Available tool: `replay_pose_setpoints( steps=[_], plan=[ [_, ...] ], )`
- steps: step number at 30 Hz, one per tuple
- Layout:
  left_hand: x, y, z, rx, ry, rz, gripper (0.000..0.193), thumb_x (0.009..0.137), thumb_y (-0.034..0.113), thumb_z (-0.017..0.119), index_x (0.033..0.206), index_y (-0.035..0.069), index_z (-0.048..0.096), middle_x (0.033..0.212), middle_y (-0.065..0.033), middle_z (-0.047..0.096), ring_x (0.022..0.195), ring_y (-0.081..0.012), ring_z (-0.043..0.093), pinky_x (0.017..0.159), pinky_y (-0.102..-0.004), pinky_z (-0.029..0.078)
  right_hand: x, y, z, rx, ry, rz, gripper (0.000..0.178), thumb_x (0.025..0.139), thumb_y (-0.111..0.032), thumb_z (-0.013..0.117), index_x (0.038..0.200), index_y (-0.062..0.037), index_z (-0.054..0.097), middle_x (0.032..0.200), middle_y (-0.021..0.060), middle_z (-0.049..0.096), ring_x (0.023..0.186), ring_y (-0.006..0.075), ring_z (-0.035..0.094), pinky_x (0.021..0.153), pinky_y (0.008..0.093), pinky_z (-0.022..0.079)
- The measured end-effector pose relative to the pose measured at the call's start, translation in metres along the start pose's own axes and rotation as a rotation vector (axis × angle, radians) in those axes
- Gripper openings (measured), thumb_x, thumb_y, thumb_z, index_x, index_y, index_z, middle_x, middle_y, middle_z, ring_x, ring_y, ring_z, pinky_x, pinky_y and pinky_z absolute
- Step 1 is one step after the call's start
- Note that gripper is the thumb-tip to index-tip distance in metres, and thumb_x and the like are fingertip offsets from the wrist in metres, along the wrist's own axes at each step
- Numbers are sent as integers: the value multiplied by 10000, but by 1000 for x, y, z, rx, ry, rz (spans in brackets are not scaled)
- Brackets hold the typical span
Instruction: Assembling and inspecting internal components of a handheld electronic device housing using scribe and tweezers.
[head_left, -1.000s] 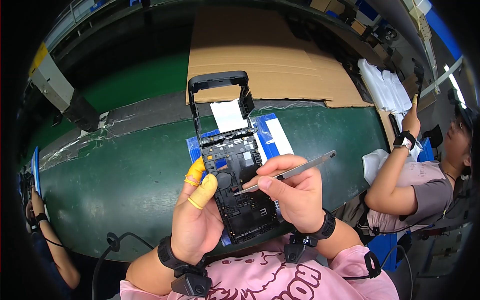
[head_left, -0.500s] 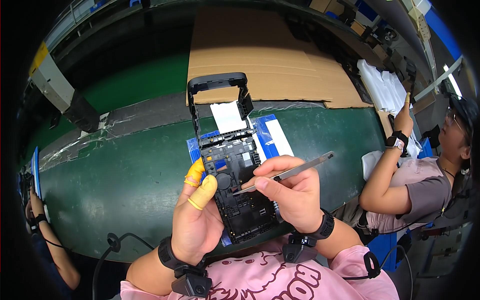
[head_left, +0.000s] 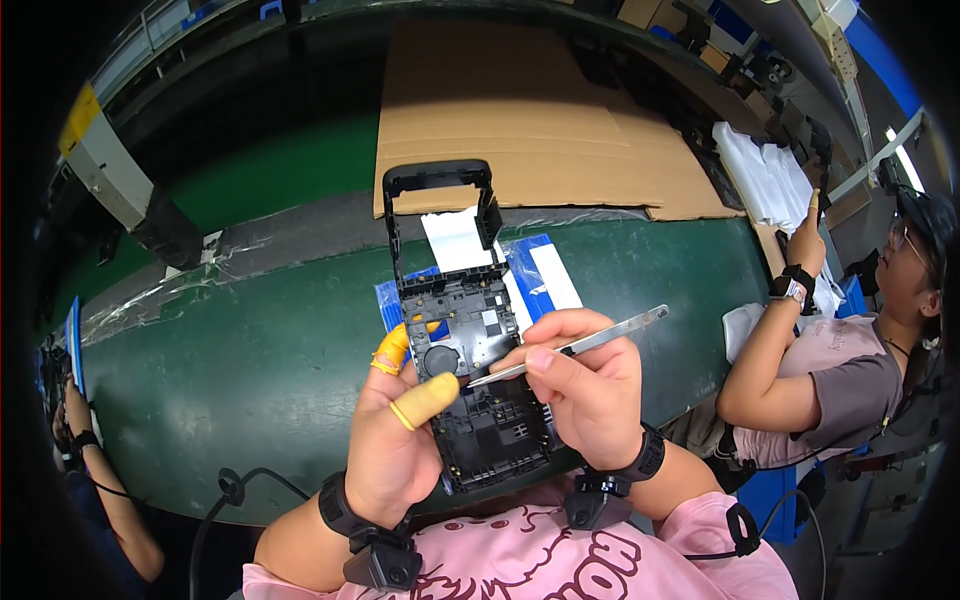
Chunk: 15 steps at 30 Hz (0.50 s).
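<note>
Left hand (head_left: 395,450) grips black plastic frame (head_left: 470,390); right hand (head_left: 590,385) pinches metal tweezers (head_left: 575,345), tip probing mid-frame—next likely needs precise placement.

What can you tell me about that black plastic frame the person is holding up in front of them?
The black plastic frame is a long, flat moulded part. Its lower half is crowded with ribs, small compartments and a round recess; its upper end is an open rectangular loop with a small flap hanging at its right side. It is held upright over the green table. The left hand, wearing yellow finger cots, supports its left edge; the right hand touches a thin metal tool to its middle.
</note>
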<state>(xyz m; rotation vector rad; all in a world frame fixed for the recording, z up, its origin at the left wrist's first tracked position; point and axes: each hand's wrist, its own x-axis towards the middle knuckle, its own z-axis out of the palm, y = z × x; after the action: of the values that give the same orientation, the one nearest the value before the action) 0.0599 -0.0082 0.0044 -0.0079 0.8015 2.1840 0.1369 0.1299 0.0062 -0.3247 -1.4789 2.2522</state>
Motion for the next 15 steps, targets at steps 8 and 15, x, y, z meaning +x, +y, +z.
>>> replay_pose_setpoints(
  steps=[8, 15],
  plan=[
    [32, 17, -10, 280, -14, 58, 420, 721, -103, 488, 1123, 7, 432, 1024, -105, 556, 868, -180, 579, 771, -296, 483, -4, -25, -52, 33, 183, -137, 168, 774, -35, 550, 934, 9, 529, 781, 237, 626, 468, 102, 424, 460, 201, 345],
    [205, 157, -70, 696, 129, 358, 383, 777, 78, 586, 1117, -14, 437, 955, -119, 568, 834, -203, 581, 731, -343, 487, -29, -36, -109, 39, 285, -124, 162, 788, -24, 566, 938, 29, 534, 821, 189, 627, 573, 111, 528, 506, 204, 425]
  ],
)
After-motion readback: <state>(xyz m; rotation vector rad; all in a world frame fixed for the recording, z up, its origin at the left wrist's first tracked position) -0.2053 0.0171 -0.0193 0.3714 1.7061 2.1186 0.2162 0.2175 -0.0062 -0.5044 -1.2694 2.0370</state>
